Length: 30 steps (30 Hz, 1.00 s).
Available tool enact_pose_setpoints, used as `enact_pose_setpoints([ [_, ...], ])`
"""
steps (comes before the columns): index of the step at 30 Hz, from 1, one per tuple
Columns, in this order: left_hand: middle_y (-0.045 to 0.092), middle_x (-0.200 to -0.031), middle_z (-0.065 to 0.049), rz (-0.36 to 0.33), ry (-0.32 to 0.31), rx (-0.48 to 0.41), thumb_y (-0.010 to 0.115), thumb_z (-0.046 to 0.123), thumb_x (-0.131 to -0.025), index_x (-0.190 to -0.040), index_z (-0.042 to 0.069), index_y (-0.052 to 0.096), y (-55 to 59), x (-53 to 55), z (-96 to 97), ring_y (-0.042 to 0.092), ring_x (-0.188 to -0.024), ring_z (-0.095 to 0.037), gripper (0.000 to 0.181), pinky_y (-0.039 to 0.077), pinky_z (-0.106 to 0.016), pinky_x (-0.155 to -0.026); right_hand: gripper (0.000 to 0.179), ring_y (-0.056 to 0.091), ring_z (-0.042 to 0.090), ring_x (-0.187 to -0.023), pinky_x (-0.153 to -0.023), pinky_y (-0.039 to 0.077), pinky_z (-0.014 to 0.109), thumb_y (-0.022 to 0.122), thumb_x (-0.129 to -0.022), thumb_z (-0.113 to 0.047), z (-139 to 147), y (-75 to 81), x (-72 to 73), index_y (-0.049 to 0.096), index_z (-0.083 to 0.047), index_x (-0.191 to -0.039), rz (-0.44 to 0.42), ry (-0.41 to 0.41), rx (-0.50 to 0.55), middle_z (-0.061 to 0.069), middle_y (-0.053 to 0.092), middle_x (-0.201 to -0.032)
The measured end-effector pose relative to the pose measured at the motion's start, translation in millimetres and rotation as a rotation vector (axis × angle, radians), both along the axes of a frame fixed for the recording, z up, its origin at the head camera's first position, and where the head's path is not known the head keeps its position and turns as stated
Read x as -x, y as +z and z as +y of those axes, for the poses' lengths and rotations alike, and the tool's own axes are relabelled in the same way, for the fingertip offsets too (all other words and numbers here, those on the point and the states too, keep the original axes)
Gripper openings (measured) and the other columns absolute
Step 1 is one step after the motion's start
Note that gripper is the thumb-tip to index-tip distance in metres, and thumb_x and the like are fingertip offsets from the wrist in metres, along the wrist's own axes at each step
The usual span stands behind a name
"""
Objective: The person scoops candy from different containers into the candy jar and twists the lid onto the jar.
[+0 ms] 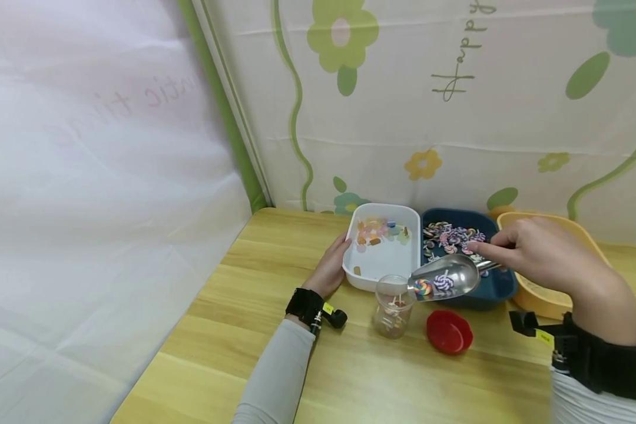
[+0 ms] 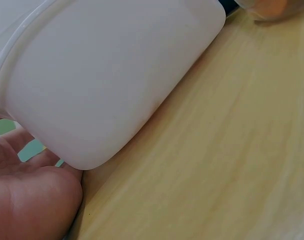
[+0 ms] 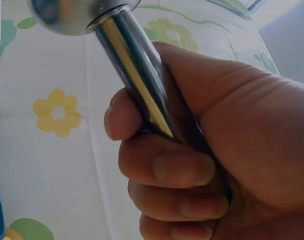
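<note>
My right hand (image 1: 540, 253) grips the handle (image 3: 137, 75) of a metal scoop, fingers wrapped round it. In the scoop's bowl (image 1: 458, 280) lie a rainbow swirl lollipop charm (image 1: 423, 287) and a purple-and-white one (image 1: 443, 281). The scoop tilts left, its lip right at the mouth of a clear plastic jar (image 1: 391, 324). Several small charms (image 1: 396, 306) sit inside the jar. My left hand (image 1: 328, 268) rests against the left side of a white bin (image 2: 107, 85), its fingers reaching along the outer wall. Scattered pastel and brown charms (image 1: 373, 229) lie in that bin.
A dark blue bin (image 1: 503, 288) with many lollipop charms stands right of the white one. A yellow bin (image 1: 588, 235) is beyond it, partly behind my right hand. A red scalloped lid-like dish (image 1: 449, 333) lies right of the jar. A flowered curtain (image 1: 371, 129) backs the wooden table (image 1: 206, 335).
</note>
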<state>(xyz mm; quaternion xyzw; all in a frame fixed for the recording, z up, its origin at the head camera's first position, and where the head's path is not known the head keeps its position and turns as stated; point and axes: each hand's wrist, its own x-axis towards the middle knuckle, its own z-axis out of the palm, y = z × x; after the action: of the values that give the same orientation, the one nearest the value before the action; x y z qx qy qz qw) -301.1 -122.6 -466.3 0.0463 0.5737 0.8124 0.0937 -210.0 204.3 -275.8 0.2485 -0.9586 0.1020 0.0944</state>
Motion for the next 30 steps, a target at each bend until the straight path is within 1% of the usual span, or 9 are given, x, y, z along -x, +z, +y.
enact_pose_setpoints([
  [6, 0.024, -0.152, -0.004, 0.008, -0.007, 0.004, 0.036, 0.03, -0.103, -0.148, 0.02, 0.026, 2.5, -0.2, 0.6, 0.025, -0.133, -0.02, 0.047, 0.023, -0.041, -0.111, 0.047, 0.031, 0.012, -0.048, -0.045, 0.022, 0.025, 0.058, -0.087, -0.054, 0.2, 1.1, -1.9, 0.049, -0.03, -0.048, 0.005, -0.015, -0.003, -0.006, 0.032, -0.053],
  [12, 0.024, -0.151, -0.004, 0.014, -0.015, -0.004, 0.035, 0.028, -0.104, -0.148, 0.019, 0.025, 0.1, -1.1, 0.1, 0.024, -0.134, -0.02, 0.047, 0.023, -0.04, -0.111, 0.042, 0.035, 0.011, -0.05, -0.046, 0.026, 0.025, 0.057, -0.089, -0.052, -0.3, 0.6, -1.7, 0.053, -0.034, -0.051, 0.025, 0.022, -0.016, -0.007, 0.035, -0.054],
  [15, 0.024, -0.151, -0.004, 0.013, -0.018, -0.008, 0.035, 0.028, -0.104, -0.148, 0.019, 0.025, -0.4, -1.6, -0.1, 0.024, -0.134, -0.02, 0.047, 0.022, -0.039, -0.111, 0.041, 0.036, 0.011, -0.05, -0.045, 0.026, 0.025, 0.057, -0.089, -0.051, 0.0, 0.4, -1.6, 0.054, -0.035, -0.052, 0.028, 0.03, -0.014, -0.008, 0.036, -0.054],
  [20, 0.024, -0.151, -0.004, 0.022, -0.009, -0.013, 0.035, 0.028, -0.103, -0.148, 0.02, 0.026, 1.9, -1.4, 0.4, 0.024, -0.134, -0.021, 0.046, 0.022, -0.04, -0.111, 0.042, 0.036, 0.011, -0.05, -0.046, 0.027, 0.025, 0.058, -0.088, -0.052, 0.5, 1.5, -2.6, 0.052, -0.033, -0.051, 0.019, 0.006, -0.004, -0.007, 0.037, -0.053],
  [24, 0.023, -0.152, -0.003, 0.019, -0.007, -0.007, 0.035, 0.028, -0.104, -0.148, 0.02, 0.025, 3.5, -0.8, 1.0, 0.024, -0.134, -0.02, 0.046, 0.022, -0.04, -0.111, 0.045, 0.034, 0.012, -0.049, -0.046, 0.024, 0.026, 0.058, -0.087, -0.053, 0.5, 3.0, -3.6, 0.05, -0.031, -0.049, 0.011, -0.017, 0.001, -0.006, 0.035, -0.053],
  [26, 0.025, -0.151, -0.002, 0.01, -0.001, -0.006, 0.036, 0.029, -0.103, -0.148, 0.021, 0.026, 3.1, -0.5, 1.1, 0.024, -0.133, -0.02, 0.046, 0.022, -0.04, -0.111, 0.048, 0.031, 0.012, -0.047, -0.045, 0.021, 0.025, 0.058, -0.087, -0.054, 0.5, 3.4, -3.8, 0.048, -0.029, -0.047, 0.014, -0.018, 0.0, -0.006, 0.031, -0.052],
  [30, 0.027, -0.15, -0.001, -0.003, 0.007, -0.008, 0.037, 0.029, -0.103, -0.147, 0.021, 0.028, 2.2, -0.1, 1.3, 0.026, -0.133, -0.02, 0.046, 0.023, -0.04, -0.111, 0.049, 0.028, 0.011, -0.046, -0.044, 0.017, 0.024, 0.061, -0.086, -0.052, 2.3, 3.3, -3.6, 0.045, -0.03, -0.045, 0.029, -0.011, 0.011, -0.009, 0.027, -0.051],
])
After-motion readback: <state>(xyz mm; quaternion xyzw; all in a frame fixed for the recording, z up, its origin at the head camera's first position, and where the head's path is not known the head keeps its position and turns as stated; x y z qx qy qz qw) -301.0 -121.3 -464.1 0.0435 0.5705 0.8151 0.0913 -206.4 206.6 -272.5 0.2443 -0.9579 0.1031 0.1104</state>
